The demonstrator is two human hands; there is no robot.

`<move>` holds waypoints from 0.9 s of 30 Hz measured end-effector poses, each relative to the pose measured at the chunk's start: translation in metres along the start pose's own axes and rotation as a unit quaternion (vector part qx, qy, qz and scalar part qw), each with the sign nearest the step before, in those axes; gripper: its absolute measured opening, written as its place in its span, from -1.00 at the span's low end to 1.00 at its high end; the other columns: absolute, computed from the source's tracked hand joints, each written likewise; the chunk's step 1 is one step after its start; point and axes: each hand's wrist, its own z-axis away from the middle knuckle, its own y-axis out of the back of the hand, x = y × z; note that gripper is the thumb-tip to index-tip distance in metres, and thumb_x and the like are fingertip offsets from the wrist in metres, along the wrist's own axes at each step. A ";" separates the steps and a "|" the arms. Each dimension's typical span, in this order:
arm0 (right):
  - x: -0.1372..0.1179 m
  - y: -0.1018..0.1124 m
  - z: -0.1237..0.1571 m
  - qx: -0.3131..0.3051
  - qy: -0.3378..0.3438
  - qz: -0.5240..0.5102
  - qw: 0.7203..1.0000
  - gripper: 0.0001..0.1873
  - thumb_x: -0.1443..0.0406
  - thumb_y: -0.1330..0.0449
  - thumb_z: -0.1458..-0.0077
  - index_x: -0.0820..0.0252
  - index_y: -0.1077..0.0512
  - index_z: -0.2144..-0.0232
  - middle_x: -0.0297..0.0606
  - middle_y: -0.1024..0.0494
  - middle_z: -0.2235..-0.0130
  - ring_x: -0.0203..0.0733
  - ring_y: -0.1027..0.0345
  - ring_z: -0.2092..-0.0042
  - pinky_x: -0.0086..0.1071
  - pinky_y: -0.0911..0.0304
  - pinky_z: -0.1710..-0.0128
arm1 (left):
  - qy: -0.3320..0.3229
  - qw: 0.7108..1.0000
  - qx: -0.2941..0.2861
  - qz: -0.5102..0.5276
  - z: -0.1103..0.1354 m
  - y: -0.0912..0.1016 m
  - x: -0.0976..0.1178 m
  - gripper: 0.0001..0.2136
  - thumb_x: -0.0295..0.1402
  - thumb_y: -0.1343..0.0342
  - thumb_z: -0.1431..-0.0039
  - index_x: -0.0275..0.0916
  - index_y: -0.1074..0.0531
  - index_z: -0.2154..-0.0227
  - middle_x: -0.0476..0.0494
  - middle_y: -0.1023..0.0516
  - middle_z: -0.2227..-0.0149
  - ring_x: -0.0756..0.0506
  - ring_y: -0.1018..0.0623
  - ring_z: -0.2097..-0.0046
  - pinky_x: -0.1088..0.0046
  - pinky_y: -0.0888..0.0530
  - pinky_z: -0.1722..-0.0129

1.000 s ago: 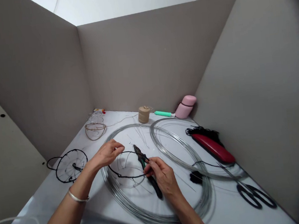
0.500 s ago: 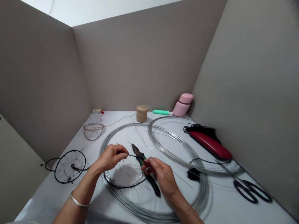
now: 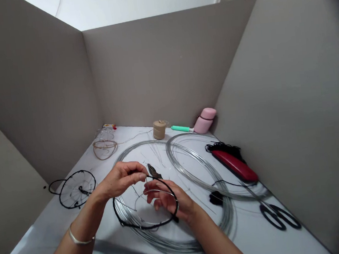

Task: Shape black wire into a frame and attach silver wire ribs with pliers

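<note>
Soft, even daylight-like brightness fills the scene, seeming to fall from above the panels, where the white wall (image 3: pixel 120 5) is the brightest area and comes close to washing out. The grey panels (image 3: pixel 163 63) look matte, with no glare, and the right panel (image 3: pixel 277 91) darkens into a heavy, blurred shadow along the picture's right edge. Only faint, diffuse shadows lie under the left hand (image 3: pixel 120 180) and right hand (image 3: pixel 165 198) on the pale table cover (image 3: pixel 86 228). The wire coil (image 3: pixel 181 243) shows thin, muted highlights. Wide-angle distortion bows and stretches everything towards the edges, and fine detail looks slightly soft throughout.
</note>
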 end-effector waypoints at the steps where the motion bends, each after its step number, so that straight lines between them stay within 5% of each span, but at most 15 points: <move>1: 0.002 0.000 0.001 -0.003 -0.003 -0.021 1.000 -0.67 0.17 -0.18 0.07 0.31 -0.49 0.30 -0.17 -0.49 0.33 -0.23 -0.39 0.36 -0.45 -0.23 0.52 | -0.003 1.000 0.004 -0.008 0.000 0.000 0.001 -0.82 -0.28 -0.09 -0.05 -0.32 -0.44 0.46 -0.04 -0.38 0.53 0.03 -0.28 0.47 0.51 -0.27 0.46; 6: 0.010 -0.007 0.005 0.047 -0.011 -0.088 0.995 -0.69 0.31 -0.24 0.21 0.29 -0.49 0.30 -0.25 -0.48 0.36 -0.29 -0.36 0.37 -0.50 -0.21 0.54 | -0.022 0.998 -0.002 -0.059 0.001 -0.003 0.003 -0.83 -0.30 -0.07 -0.07 -0.32 -0.44 0.47 -0.05 -0.41 0.52 0.01 -0.33 0.44 0.50 -0.32 0.43; 11: 0.012 -0.014 0.004 0.051 -0.037 -0.122 0.991 -0.72 0.32 -0.17 0.13 0.27 -0.48 0.28 -0.19 -0.51 0.26 -0.21 -0.39 0.29 -0.43 -0.24 0.47 | -0.022 0.998 -0.015 -0.051 0.001 -0.005 0.004 -0.84 -0.33 -0.06 -0.08 -0.32 -0.43 0.47 -0.07 -0.43 0.50 0.01 -0.37 0.43 0.50 -0.35 0.40; 22: 0.015 -0.011 0.002 0.072 -0.066 -0.192 0.977 -0.76 0.38 -0.16 0.23 0.32 -0.47 0.38 -0.27 -0.46 0.46 -0.35 -0.29 0.45 -0.55 -0.02 0.59 | 0.006 0.999 -0.011 -0.045 -0.004 -0.009 0.002 -0.86 -0.34 -0.07 -0.05 -0.31 -0.45 0.48 -0.02 -0.41 0.54 0.03 -0.32 0.47 0.53 -0.31 0.47; 27: 0.014 -0.008 0.002 0.094 -0.054 -0.191 0.976 -0.93 0.35 -0.18 0.22 0.24 -0.40 0.54 -0.38 -0.40 0.56 -0.42 -0.22 0.53 -0.58 0.00 0.59 | 0.030 0.999 -0.020 -0.029 -0.006 -0.013 -0.002 -0.89 -0.37 -0.09 -0.03 -0.31 -0.47 0.47 0.00 -0.41 0.55 0.06 -0.30 0.50 0.55 -0.27 0.49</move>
